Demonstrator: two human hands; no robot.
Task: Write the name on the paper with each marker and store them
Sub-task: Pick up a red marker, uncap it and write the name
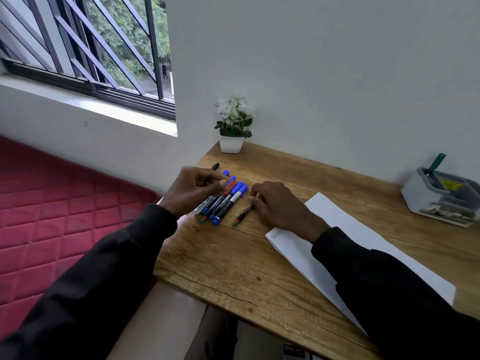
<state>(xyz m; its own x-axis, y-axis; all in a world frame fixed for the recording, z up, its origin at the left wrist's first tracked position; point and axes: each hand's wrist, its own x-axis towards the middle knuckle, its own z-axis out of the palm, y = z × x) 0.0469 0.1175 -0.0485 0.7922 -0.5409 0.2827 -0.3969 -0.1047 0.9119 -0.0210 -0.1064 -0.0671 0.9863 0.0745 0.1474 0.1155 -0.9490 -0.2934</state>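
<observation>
Several markers (226, 201) with blue and red caps lie side by side on the wooden desk (233, 263), near its left edge. My left hand (193, 189) hovers over the row, fingertips pinched at a red-capped marker (231, 185). My right hand (278, 206) rests on the desk to the right of the row, its fingers on a thin dark marker with a green end (241, 216) that lies apart. A white paper (363, 240) lies to the right, partly under my right forearm, with faint writing near its left corner.
A small white pot with white flowers (232, 126) stands at the desk's back left corner. A grey organiser box (441, 196) holding a green item sits at the far right. A red mattress (59, 211) lies left of the desk, below a barred window.
</observation>
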